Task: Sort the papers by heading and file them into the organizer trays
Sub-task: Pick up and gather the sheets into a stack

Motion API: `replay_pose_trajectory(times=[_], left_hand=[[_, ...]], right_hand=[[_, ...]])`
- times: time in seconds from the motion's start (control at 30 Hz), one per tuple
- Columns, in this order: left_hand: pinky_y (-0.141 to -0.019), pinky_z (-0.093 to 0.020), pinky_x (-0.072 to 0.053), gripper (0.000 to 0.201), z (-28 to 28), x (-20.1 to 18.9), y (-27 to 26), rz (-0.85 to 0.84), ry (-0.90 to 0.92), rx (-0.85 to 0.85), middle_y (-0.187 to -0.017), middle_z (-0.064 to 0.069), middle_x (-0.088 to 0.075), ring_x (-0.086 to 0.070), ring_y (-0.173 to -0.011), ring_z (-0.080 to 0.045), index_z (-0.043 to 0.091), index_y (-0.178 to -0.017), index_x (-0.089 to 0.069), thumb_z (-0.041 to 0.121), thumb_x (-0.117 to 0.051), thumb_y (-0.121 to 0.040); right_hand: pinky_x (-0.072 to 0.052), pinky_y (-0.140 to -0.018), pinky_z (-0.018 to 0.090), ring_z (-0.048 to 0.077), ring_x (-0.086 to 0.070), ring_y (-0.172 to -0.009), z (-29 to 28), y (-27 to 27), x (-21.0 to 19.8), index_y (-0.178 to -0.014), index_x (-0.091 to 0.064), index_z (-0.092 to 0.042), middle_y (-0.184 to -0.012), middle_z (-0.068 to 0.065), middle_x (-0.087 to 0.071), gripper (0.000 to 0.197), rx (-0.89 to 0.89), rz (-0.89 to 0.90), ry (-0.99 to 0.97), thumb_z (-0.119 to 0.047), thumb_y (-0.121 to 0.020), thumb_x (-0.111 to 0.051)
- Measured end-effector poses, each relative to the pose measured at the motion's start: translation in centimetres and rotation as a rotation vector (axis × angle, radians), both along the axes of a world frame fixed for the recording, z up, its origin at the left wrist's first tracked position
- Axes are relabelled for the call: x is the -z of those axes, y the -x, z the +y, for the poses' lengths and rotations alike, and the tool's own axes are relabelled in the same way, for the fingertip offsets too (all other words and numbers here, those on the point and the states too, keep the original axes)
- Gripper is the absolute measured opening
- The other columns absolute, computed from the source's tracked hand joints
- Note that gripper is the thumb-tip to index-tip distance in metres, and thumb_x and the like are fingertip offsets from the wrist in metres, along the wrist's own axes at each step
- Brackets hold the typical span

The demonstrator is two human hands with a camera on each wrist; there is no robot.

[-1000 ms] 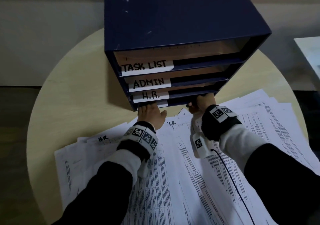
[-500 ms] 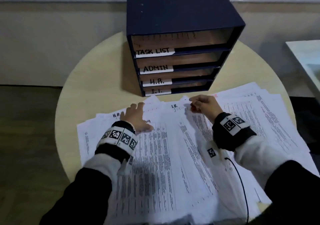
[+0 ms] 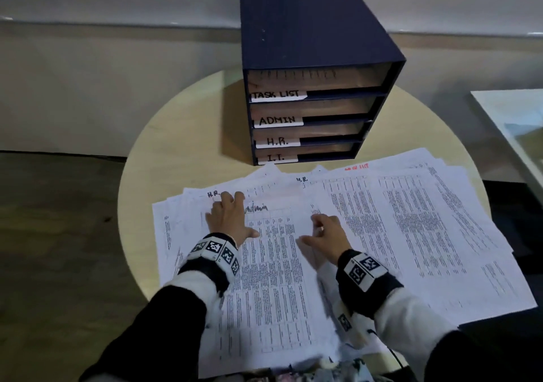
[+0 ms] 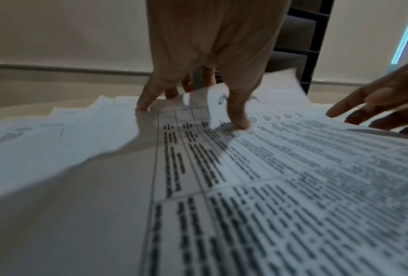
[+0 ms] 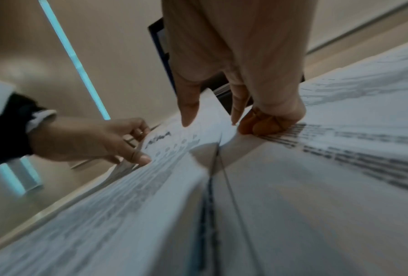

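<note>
Left hand (image 3: pixel 227 220) flat on the "Admin" sheet (image 3: pixel 273 264) mid-table, right hand (image 3: pixel 327 239) loosely curled, gripping nothing, before the four-tray organizer (image 3: pixel 308 111) at the far edge — risk of dragging neighbouring H.R. sheets along, misfiled.

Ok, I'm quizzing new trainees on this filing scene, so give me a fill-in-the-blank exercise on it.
The organizer has ____ labelled trays.
Its top tray label reads ____.
Its bottom label reads ____.
The sheet between the left hand and the right hand is headed ____.

Missing words: four; TASK LIST; I.T.; Admin
</note>
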State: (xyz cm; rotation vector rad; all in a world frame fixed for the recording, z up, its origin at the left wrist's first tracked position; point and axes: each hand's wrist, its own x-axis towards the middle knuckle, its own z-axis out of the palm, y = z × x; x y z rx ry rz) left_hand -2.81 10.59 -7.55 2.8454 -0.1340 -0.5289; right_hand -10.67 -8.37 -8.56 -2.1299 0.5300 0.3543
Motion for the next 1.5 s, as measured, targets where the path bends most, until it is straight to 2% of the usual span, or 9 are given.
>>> replay_pose_trajectory(times=[0.2,0.37,0.57,0.7,0.9,1.03,1.23,1.4,1.5], left_hand=[[-0.106,-0.045,-0.023,0.015,0.1,-0.8,-0.3,0.001,0.196,-0.124,-0.085,0.000,-0.056,-0.053,-0.103,-0.027,0.021,-0.082,-0.040,0.013,-0.044,-0.093],[-0.104,-0.048,-0.034,0.026,-0.9,-1.0,-0.9,0.030,0.427,-0.084,-0.083,-0.003,-0.060,-0.056,-0.087,-0.025,0.022,-0.070,-0.040,0.026,-0.053,-0.092],[-0.100,-0.039,-0.035,0.024,0.6,-0.9,-1.7,-0.128,0.279,-0.049,-0.124,-0.008,-0.049,-0.040,-0.122,-0.028,0.017,-0.112,-0.059,0.026,-0.058,-0.089],[-0.095,-0.032,-0.045,0.020,1.3,-0.1,-2.0,-0.222,0.603,-0.161,-0.120,-0.013,-0.050,-0.055,-0.108,-0.029,0.005,-0.106,-0.062,0.001,-0.058,-0.087],[-0.093,-0.033,-0.047,0.017,1.3,0.8,-1.4,-0.123,0.702,-0.227,-0.116,-0.015,-0.060,-0.058,-0.106,-0.027,0.004,-0.102,-0.060,0.006,-0.061,-0.086],[-0.107,-0.038,-0.037,0.047,1.0,2.4,-2.0,0.157,0.722,-0.208,-0.128,0.000,-0.056,-0.052,-0.117,-0.019,0.015,-0.125,-0.053,0.032,-0.066,-0.082],[-0.105,-0.043,-0.040,0.030,0.3,1.9,-2.7,0.195,0.924,-0.376,-0.109,-0.004,-0.066,-0.058,-0.110,-0.025,0.008,-0.117,-0.063,0.020,-0.060,-0.089],[-0.106,-0.044,-0.038,0.040,-0.6,1.7,-3.5,0.200,1.048,-0.503,-0.107,0.001,-0.068,-0.058,-0.112,-0.024,0.015,-0.112,-0.067,0.037,-0.067,-0.078],[-0.102,-0.038,-0.040,0.026,-1.4,0.3,-4.7,0.204,1.075,-0.560,-0.099,0.000,-0.066,-0.057,-0.105,-0.023,0.012,-0.105,-0.068,0.030,-0.064,-0.086]], right_hand=[[-0.046,-0.096,0.037,0.025,-0.055,-0.100,-0.3,0.6,0.0,-0.122,-0.050,-0.009,-0.112,0.012,-0.055,0.052,0.177,-0.031,-0.248,-0.008,-0.076,-0.073],[-0.036,-0.039,0.017,0.015,-0.043,-0.043,0.5,2.1,0.3,-0.081,-0.056,-0.010,-0.055,0.004,-0.048,0.012,0.330,-0.094,-0.298,-0.001,-0.087,-0.053],[-0.027,-0.046,0.018,0.015,-0.038,-0.054,0.3,2.3,0.3,-0.079,-0.058,0.002,-0.063,0.009,-0.043,0.019,0.524,-0.140,-0.375,0.003,-0.091,-0.044],[-0.030,-0.053,0.023,0.020,-0.042,-0.074,0.0,2.2,0.6,-0.086,-0.061,0.009,-0.076,0.012,-0.050,0.020,0.579,-0.174,-0.365,0.004,-0.093,-0.042],[-0.050,-0.050,0.015,0.015,-0.065,-0.058,-0.7,1.6,-0.5,-0.091,-0.059,-0.002,-0.055,0.000,-0.065,0.026,0.705,-0.174,-0.493,0.012,-0.092,-0.037],[-0.050,-0.065,0.028,0.024,-0.060,-0.072,-1.5,1.3,0.0,-0.115,-0.053,-0.010,-0.097,0.020,-0.065,0.031,0.694,-0.148,-0.444,0.006,-0.093,-0.037],[-0.033,-0.105,0.039,0.027,-0.045,-0.125,-1.7,1.4,0.2,-0.127,-0.045,-0.010,-0.136,0.016,-0.046,0.035,0.685,-0.171,-0.592,-0.026,-0.095,-0.049],[-0.045,-0.049,0.014,0.015,-0.050,-0.059,-1.9,2.0,0.0,-0.084,-0.054,-0.002,-0.060,0.006,-0.056,0.010,0.551,-0.120,-0.552,-0.005,-0.083,-0.063],[-0.044,-0.046,0.015,0.009,-0.057,-0.050,-2.6,2.0,-0.4,-0.064,-0.053,-0.007,-0.055,0.000,-0.056,0.024,0.474,-0.157,-0.412,-0.003,-0.087,-0.059]])
